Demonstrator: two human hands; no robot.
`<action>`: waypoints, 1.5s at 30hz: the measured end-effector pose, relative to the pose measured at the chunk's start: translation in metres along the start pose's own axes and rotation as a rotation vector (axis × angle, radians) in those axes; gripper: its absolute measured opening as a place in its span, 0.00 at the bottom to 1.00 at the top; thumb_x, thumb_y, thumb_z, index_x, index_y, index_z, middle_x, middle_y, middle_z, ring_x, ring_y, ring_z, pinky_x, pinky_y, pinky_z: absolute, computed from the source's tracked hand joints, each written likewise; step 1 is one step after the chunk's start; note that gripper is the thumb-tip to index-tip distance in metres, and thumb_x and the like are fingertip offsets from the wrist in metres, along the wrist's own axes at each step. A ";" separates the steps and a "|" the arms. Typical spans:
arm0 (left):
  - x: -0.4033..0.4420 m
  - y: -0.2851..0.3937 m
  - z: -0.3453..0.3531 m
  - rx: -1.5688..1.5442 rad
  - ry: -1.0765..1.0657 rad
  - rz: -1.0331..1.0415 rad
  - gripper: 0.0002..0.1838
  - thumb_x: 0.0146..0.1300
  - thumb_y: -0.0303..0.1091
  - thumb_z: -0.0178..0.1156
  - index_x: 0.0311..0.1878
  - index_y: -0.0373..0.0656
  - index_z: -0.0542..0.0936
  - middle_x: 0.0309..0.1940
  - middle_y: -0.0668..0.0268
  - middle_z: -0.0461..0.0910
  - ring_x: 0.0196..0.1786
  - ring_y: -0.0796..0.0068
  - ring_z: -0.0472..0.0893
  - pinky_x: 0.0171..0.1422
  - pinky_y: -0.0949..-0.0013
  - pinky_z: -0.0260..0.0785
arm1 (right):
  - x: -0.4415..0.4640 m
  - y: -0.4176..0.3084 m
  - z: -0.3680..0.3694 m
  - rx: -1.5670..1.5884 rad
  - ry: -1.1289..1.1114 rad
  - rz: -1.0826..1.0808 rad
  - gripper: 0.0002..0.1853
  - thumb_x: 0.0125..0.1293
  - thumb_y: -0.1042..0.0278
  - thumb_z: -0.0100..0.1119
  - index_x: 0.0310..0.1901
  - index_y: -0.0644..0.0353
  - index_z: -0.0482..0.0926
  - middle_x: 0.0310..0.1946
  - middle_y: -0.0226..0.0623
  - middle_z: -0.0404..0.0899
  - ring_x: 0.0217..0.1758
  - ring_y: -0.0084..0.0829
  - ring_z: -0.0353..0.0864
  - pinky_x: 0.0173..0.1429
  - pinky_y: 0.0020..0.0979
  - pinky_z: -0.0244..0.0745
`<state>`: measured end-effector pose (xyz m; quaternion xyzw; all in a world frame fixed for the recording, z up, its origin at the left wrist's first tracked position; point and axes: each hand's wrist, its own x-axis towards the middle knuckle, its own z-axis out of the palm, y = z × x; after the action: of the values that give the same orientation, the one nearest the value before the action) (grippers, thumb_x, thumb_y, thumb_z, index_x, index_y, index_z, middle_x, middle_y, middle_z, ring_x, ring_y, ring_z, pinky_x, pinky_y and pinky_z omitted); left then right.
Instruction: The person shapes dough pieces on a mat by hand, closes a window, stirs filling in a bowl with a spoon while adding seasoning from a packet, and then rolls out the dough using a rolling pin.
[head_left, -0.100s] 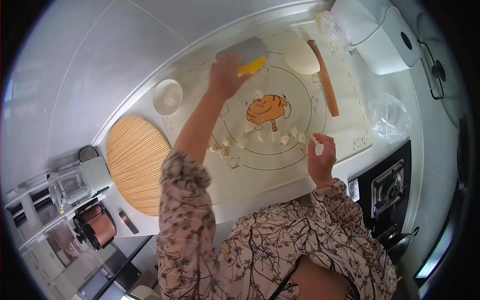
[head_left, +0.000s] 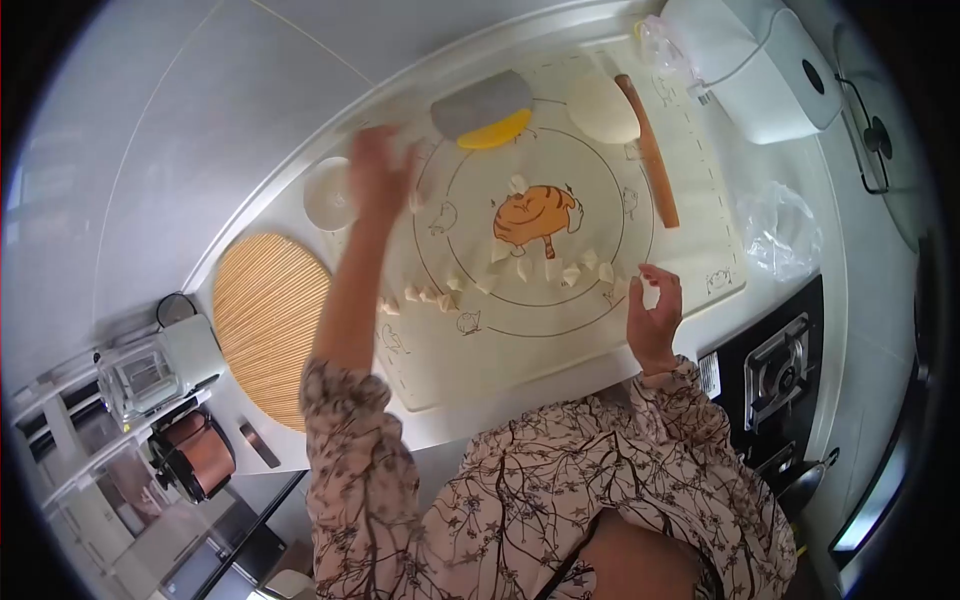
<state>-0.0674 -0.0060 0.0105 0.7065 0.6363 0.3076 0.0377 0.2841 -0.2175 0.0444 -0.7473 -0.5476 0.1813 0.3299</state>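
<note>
My left hand (head_left: 380, 178), blurred by motion, is over the mat's left side, close to a small white bowl (head_left: 329, 196). Its thumb stands apart from the fingers and nothing shows in it. To its right lies a dough scraper (head_left: 484, 106) with a grey blade and yellow grip. My right hand (head_left: 655, 318) hovers by the mat's near right edge, thumb and index finger curved with a gap between them, holding nothing visible. Several small dough pieces (head_left: 570, 275) lie in a loose row across the mat (head_left: 520, 365). One more dough piece (head_left: 517, 184) sits above the printed cat.
A larger dough lump (head_left: 602, 110) lies beside a wooden rolling pin (head_left: 652, 160). A round slatted tray (head_left: 270, 325) is on the left. A clear plastic bag (head_left: 780, 235), a white appliance (head_left: 755, 85) and a gas stove (head_left: 780, 370) stand on the right.
My left hand has let go of the dough scraper and moved left and slightly down toward the bowl. The scraper stays on the mat. My right hand has shifted slightly right.
</note>
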 end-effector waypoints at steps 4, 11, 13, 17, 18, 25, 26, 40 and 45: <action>-0.026 -0.060 -0.014 0.189 -0.287 -0.232 0.18 0.60 0.49 0.64 0.46 0.46 0.81 0.42 0.56 0.80 0.46 0.56 0.80 0.50 0.56 0.73 | 0.004 0.020 -0.025 -0.069 0.030 -0.041 0.10 0.62 0.72 0.60 0.45 0.60 0.79 0.42 0.39 0.79 0.46 0.37 0.78 0.52 0.36 0.74; -0.022 -0.096 0.002 -0.021 -0.246 -0.215 0.15 0.59 0.47 0.62 0.45 0.50 0.83 0.39 0.55 0.83 0.47 0.52 0.81 0.53 0.56 0.72 | -0.003 0.026 -0.025 -0.079 0.000 -0.037 0.11 0.62 0.71 0.60 0.46 0.58 0.79 0.42 0.37 0.79 0.46 0.36 0.77 0.52 0.35 0.73; -0.029 -0.108 0.011 0.084 -0.283 -0.094 0.16 0.57 0.44 0.65 0.47 0.48 0.83 0.39 0.55 0.84 0.47 0.51 0.81 0.53 0.56 0.73 | -0.004 0.029 -0.026 -0.082 -0.013 -0.042 0.11 0.62 0.70 0.60 0.46 0.57 0.79 0.42 0.36 0.79 0.46 0.35 0.77 0.53 0.35 0.73; -0.035 -0.137 0.027 0.015 -0.219 -0.237 0.19 0.56 0.35 0.65 0.52 0.43 0.81 0.37 0.60 0.85 0.41 0.59 0.83 0.47 0.62 0.75 | -0.010 0.030 -0.029 -0.093 -0.021 -0.021 0.12 0.62 0.68 0.60 0.47 0.57 0.79 0.44 0.37 0.78 0.47 0.36 0.77 0.53 0.36 0.73; -0.034 -0.126 0.023 -0.242 -0.235 -0.374 0.19 0.57 0.34 0.64 0.53 0.42 0.80 0.37 0.62 0.84 0.39 0.63 0.83 0.44 0.65 0.75 | -0.011 0.033 -0.030 -0.097 -0.023 -0.020 0.12 0.62 0.68 0.60 0.48 0.57 0.79 0.45 0.38 0.78 0.48 0.36 0.77 0.54 0.36 0.73; -0.088 0.087 0.031 -0.635 -0.723 -0.499 0.25 0.54 0.30 0.64 0.57 0.38 0.77 0.36 0.62 0.82 0.39 0.73 0.79 0.47 0.66 0.73 | -0.020 0.052 -0.023 -0.160 -0.125 0.099 0.29 0.58 0.61 0.66 0.60 0.58 0.70 0.47 0.40 0.74 0.42 0.35 0.76 0.46 0.35 0.74; -0.101 0.110 0.049 -0.795 -0.770 -0.504 0.24 0.54 0.31 0.65 0.56 0.38 0.78 0.37 0.61 0.83 0.42 0.73 0.79 0.50 0.65 0.72 | -0.019 0.050 -0.023 -0.180 -0.135 0.092 0.29 0.58 0.61 0.65 0.60 0.58 0.70 0.47 0.40 0.74 0.41 0.35 0.76 0.46 0.35 0.74; -0.213 0.056 -0.010 0.140 -0.276 -0.218 0.38 0.58 0.40 0.65 0.71 0.47 0.64 0.73 0.50 0.56 0.77 0.52 0.52 0.76 0.39 0.36 | 0.010 0.011 0.042 -0.216 -0.238 -0.210 0.28 0.66 0.61 0.55 0.68 0.46 0.64 0.69 0.41 0.58 0.75 0.48 0.52 0.59 0.57 0.63; -0.178 0.152 0.031 0.037 -0.668 0.213 0.39 0.58 0.48 0.64 0.72 0.52 0.63 0.75 0.59 0.55 0.78 0.60 0.51 0.76 0.33 0.28 | 0.022 -0.005 0.054 -0.310 -0.450 -0.274 0.32 0.69 0.54 0.50 0.73 0.49 0.56 0.75 0.41 0.49 0.80 0.50 0.41 0.63 0.63 0.57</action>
<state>0.0808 -0.1883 -0.0162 0.8311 0.5170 0.0502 0.1987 0.2542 -0.1802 0.0114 -0.6489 -0.7238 0.2104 0.1036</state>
